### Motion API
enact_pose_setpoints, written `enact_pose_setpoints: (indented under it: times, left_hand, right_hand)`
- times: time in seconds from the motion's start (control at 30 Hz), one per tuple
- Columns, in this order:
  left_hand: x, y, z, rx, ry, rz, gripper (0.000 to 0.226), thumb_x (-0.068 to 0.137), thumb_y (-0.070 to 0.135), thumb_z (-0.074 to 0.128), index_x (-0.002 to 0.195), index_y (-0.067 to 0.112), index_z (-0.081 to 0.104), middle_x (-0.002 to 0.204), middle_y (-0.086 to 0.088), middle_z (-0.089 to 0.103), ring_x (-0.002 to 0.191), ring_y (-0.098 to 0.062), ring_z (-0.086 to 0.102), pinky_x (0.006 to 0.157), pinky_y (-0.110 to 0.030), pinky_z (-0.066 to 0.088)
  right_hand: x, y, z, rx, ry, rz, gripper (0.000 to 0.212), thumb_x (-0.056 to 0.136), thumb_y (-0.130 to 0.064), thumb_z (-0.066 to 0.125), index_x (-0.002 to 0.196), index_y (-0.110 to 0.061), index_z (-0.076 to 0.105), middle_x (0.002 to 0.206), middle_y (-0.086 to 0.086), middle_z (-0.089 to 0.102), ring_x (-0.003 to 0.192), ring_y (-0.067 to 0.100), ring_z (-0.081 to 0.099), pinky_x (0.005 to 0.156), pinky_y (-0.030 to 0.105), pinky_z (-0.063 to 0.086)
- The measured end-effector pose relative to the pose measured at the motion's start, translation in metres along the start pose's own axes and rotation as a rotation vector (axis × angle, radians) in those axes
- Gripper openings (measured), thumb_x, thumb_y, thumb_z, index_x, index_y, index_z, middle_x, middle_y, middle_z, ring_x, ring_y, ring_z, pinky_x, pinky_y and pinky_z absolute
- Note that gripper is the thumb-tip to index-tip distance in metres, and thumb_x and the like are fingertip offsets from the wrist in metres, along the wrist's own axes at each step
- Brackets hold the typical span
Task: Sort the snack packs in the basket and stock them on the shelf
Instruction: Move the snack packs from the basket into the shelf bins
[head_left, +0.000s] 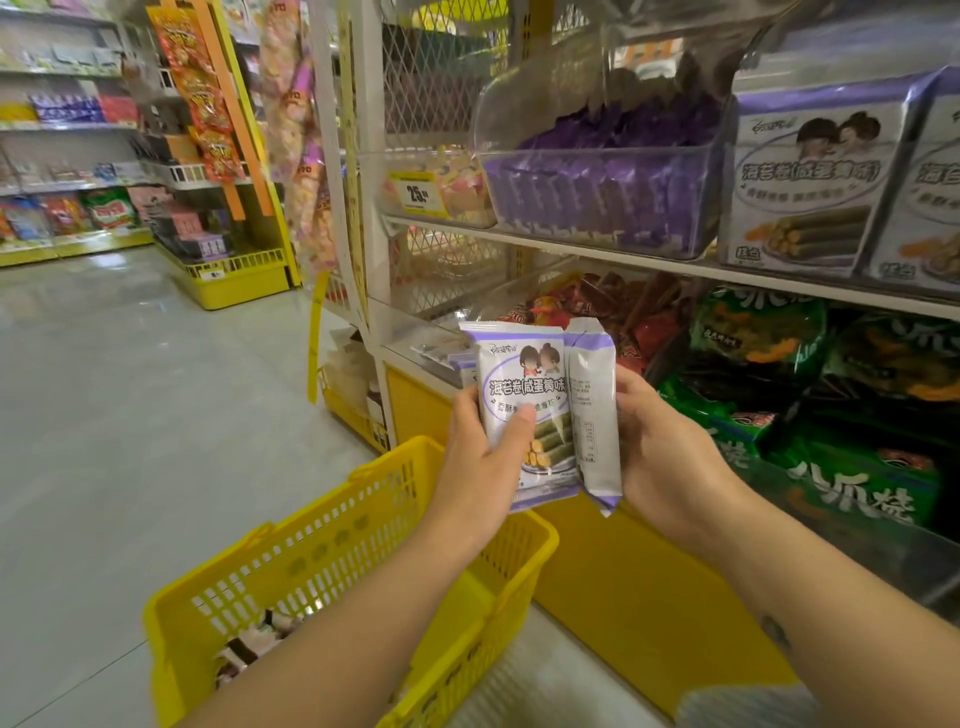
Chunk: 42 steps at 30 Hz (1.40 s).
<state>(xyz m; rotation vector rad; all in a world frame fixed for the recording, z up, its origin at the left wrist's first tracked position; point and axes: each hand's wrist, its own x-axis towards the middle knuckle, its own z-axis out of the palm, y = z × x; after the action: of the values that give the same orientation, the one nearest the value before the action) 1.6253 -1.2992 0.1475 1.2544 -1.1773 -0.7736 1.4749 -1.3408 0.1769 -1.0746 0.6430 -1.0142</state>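
Far to the left of the basket (332, 561), across the pale floor (130, 389), a rack (67, 156) carries rows of coloured goods. A low yellow stand (234, 280) sits between that rack and the basket. The basket is yellow plastic mesh and stands on the floor at the foot of the shelf (597, 252). A few loose packs (254, 644) lie in its bottom, partly hidden behind the left forearm (363, 623).

Above the basket's far rim, the left hand (483, 457) grips a small stack of packs (524, 374), white and lilac, printed with cartoon figures and seaweed rolls. The thumb presses across the front one and the fingers wrap behind. The stack is held upright, clear of the basket and not yet on the shelf. Touching its right edge is one more pack (592, 410), back side out. The right hand (660, 447) holds it with fingers curled behind it.

Above and to the right of the basket, the shelf carries a price tag (418, 195), then a clear bin (597, 202) of purple packets, then big bags (810, 176) with the same print as the held packs. On the level below, right of the basket, lie red packets (613, 306) and green bags (857, 467).
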Motion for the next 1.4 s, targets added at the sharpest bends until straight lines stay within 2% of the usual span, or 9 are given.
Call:
enact_pose_setpoints:
  times: [0.13, 0.23, 0.5, 0.7, 0.87, 1.03, 1.2, 1.27, 1.4]
  left_hand:
    - [0.0, 0.007, -0.005, -0.116, -0.071, -0.049, 0.011, 0.097, 0.039, 0.049, 0.104, 0.047, 0.047, 0.092, 0.032, 0.067, 0.087, 0.009, 0.065, 0.062, -0.008, 0.049]
    - [0.001, 0.009, -0.005, -0.05, -0.096, -0.041, 0.008, 0.097, 0.042, 0.048, 0.102, 0.049, 0.046, 0.091, 0.037, 0.063, 0.086, 0.017, 0.06, 0.061, -0.003, 0.044]
    - [-0.004, 0.025, 0.001, -0.058, -0.085, -0.012, 0.014, 0.098, 0.035, 0.05, 0.104, 0.046, 0.046, 0.096, 0.031, 0.063, 0.083, 0.019, 0.059, 0.06, 0.0, 0.043]
    - [-0.015, 0.069, 0.031, -0.119, -0.114, 0.056, 0.008, 0.095, 0.048, 0.048, 0.1, 0.054, 0.044, 0.094, 0.038, 0.058, 0.08, 0.029, 0.051, 0.069, -0.005, 0.039]
    - [-0.018, 0.125, 0.066, -0.322, -0.174, -0.003, 0.057, 0.092, 0.063, 0.041, 0.142, 0.037, 0.034, 0.126, 0.022, 0.049, 0.115, -0.001, 0.046, 0.107, -0.041, 0.031]
    - [-0.023, 0.175, 0.091, -0.333, -0.153, 0.151, 0.055, 0.1, 0.047, 0.039, 0.148, 0.026, 0.022, 0.091, 0.035, 0.034, 0.095, 0.008, 0.045, 0.088, -0.018, 0.033]
    - [-0.023, 0.206, 0.103, -0.361, -0.163, 0.181, 0.042, 0.099, 0.048, 0.04, 0.138, 0.035, 0.029, 0.094, 0.033, 0.037, 0.08, 0.017, 0.041, 0.081, -0.016, 0.033]
    - [-0.023, 0.21, 0.105, -0.383, -0.178, 0.177, 0.026, 0.099, 0.048, 0.04, 0.122, 0.039, 0.031, 0.097, 0.03, 0.042, 0.077, 0.02, 0.04, 0.072, -0.013, 0.035]
    - [-0.021, 0.215, 0.106, -0.4, -0.198, 0.193, 0.028, 0.099, 0.047, 0.04, 0.124, 0.033, 0.039, 0.108, 0.022, 0.05, 0.089, 0.011, 0.048, 0.081, -0.023, 0.035]
  right_hand:
    - [0.003, -0.008, -0.015, -0.156, -0.101, 0.043, 0.052, 0.086, -0.032, 0.064, 0.135, -0.028, 0.047, 0.126, 0.001, 0.064, 0.111, 0.024, 0.064, 0.087, 0.043, 0.055]
    - [0.0, -0.013, -0.017, -0.436, -0.097, -0.05, 0.07, 0.064, -0.042, 0.079, 0.127, -0.03, 0.05, 0.106, -0.009, 0.072, 0.09, 0.012, 0.071, 0.068, 0.028, 0.055]
    - [-0.033, -0.045, -0.018, -0.803, 0.15, -0.382, 0.06, 0.077, -0.033, 0.078, 0.122, -0.043, 0.04, 0.103, -0.034, 0.063, 0.092, -0.009, 0.064, 0.074, 0.014, 0.055]
    - [-0.085, -0.128, -0.005, -1.087, 0.229, -0.475, 0.017, 0.086, -0.034, 0.062, 0.103, -0.034, 0.059, 0.096, -0.013, 0.069, 0.088, 0.004, 0.065, 0.082, 0.036, 0.054]
    - [-0.128, -0.202, -0.002, -1.351, 0.373, -0.561, 0.041, 0.074, -0.039, 0.07, 0.1, -0.01, 0.06, 0.094, 0.01, 0.068, 0.084, 0.026, 0.064, 0.076, 0.041, 0.054]
    - [-0.161, -0.253, -0.006, -1.359, 0.578, -0.806, 0.025, 0.08, -0.02, 0.065, 0.096, -0.016, 0.047, 0.075, 0.003, 0.057, 0.062, 0.009, 0.052, 0.049, 0.016, 0.037]
    - [-0.174, -0.287, -0.012, -1.196, 0.781, -1.108, 0.028, 0.079, -0.014, 0.058, 0.101, -0.03, 0.05, 0.061, -0.01, 0.043, 0.05, -0.002, 0.044, 0.045, 0.015, 0.034]
    - [-0.167, -0.299, -0.015, -1.206, 0.872, -1.216, 0.026, 0.078, -0.014, 0.057, 0.098, -0.031, 0.053, 0.067, -0.013, 0.047, 0.056, 0.001, 0.046, 0.05, 0.018, 0.034]
    - [-0.138, -0.304, -0.028, -1.353, 1.023, -1.289, 0.014, 0.081, -0.014, 0.058, 0.094, -0.019, 0.061, 0.102, -0.005, 0.061, 0.076, 0.017, 0.057, 0.058, 0.029, 0.039]
